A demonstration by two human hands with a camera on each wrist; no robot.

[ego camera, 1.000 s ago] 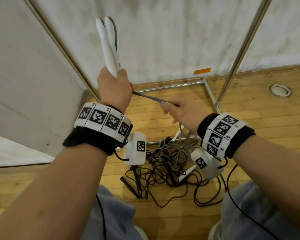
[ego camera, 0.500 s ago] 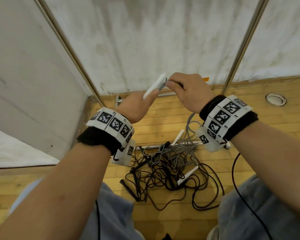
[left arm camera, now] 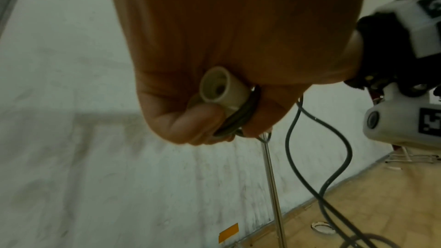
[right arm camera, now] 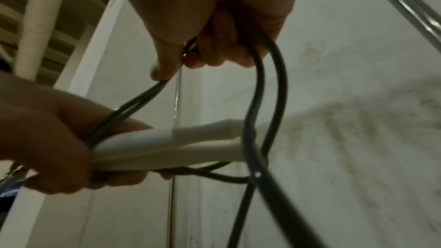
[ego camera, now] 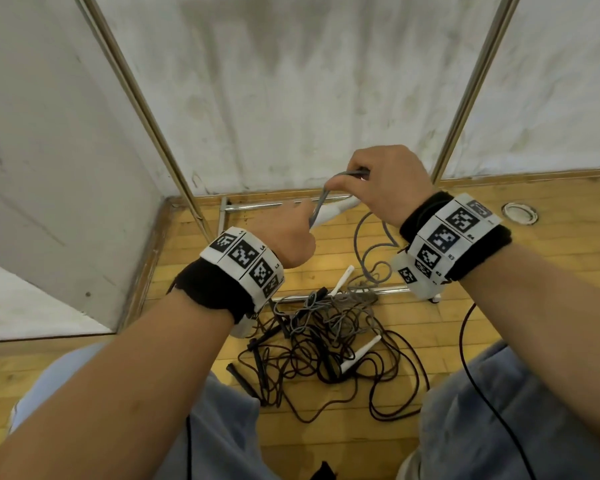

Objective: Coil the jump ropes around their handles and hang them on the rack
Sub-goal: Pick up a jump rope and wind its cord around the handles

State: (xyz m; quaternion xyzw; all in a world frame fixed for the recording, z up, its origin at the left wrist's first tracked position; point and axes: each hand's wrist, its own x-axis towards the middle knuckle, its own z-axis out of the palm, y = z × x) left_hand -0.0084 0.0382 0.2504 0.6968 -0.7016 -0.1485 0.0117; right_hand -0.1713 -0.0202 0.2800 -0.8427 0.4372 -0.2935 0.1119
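Wooden floor (ego camera: 499,237) under a grubby white wall: left hand (ego camera: 284,237) clenches two white handles (right arm camera: 167,142) level, right hand (ego camera: 385,185) just above pinches the grey rope (right arm camera: 264,90) looping over them.

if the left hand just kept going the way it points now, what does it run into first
Probably the right hand. The left hand grips the white handles, which aim up toward it, and the grey rope loops across their tips. Beyond that stands the wall; depth is hard to judge.
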